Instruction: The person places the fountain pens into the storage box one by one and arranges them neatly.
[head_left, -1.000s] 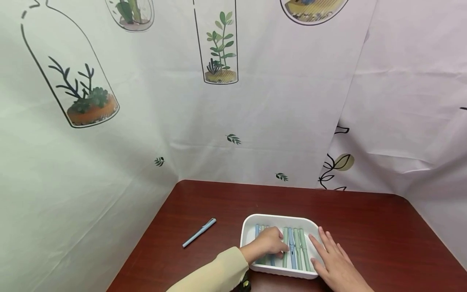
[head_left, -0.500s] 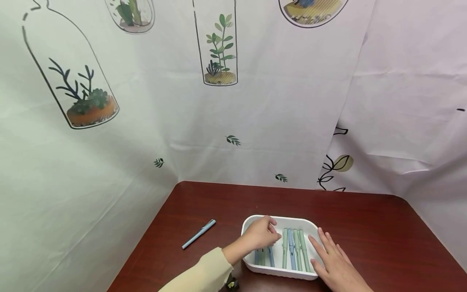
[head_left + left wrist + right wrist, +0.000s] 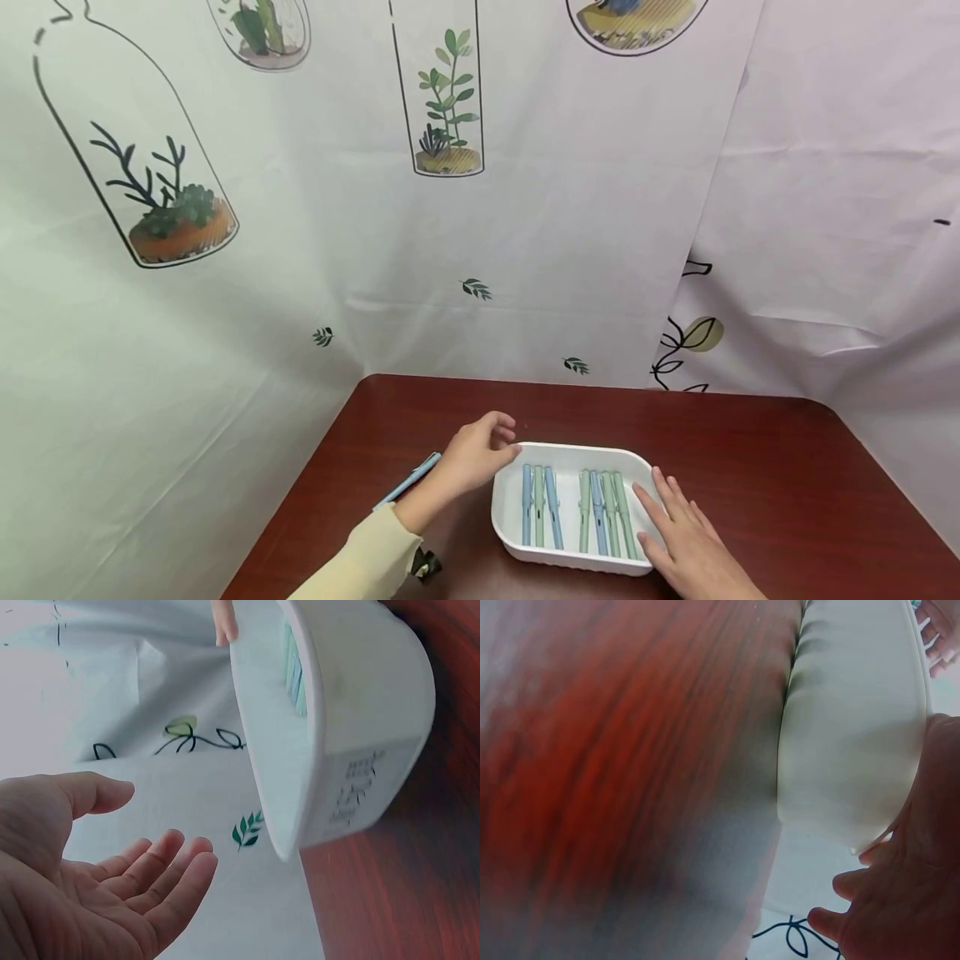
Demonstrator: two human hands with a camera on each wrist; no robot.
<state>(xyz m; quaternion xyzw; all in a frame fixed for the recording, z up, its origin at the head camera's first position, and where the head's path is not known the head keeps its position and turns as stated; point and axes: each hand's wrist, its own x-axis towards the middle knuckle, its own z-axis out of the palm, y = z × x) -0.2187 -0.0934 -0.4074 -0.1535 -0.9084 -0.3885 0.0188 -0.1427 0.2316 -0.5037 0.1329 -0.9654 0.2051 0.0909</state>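
Observation:
A white plastic tray [image 3: 577, 561] holds slim capped pens in two groups. On its left side lie two blue pens and a green pen [image 3: 539, 508]; on its right, several more, green with one blue pen [image 3: 598, 508] among them. My left hand [image 3: 476, 450] hovers beside the tray's far left corner, fingers loosely bent. Its palm [image 3: 82, 900] is bare in the left wrist view. Along the tray's right rim rests my right hand [image 3: 686, 533], fingers spread and fairly straight; the right wrist view has it against the wall [image 3: 855, 735].
Left of the tray, a single blue pen [image 3: 408, 481] lies on the dark red wooden table [image 3: 780, 475], partly behind my left forearm. A white printed cloth [image 3: 585, 250] hangs behind the table and at its sides.
My left hand has left the middle of the tray and moved left past its rim, uncovering the left group of pens. My right hand has stayed at the right rim.

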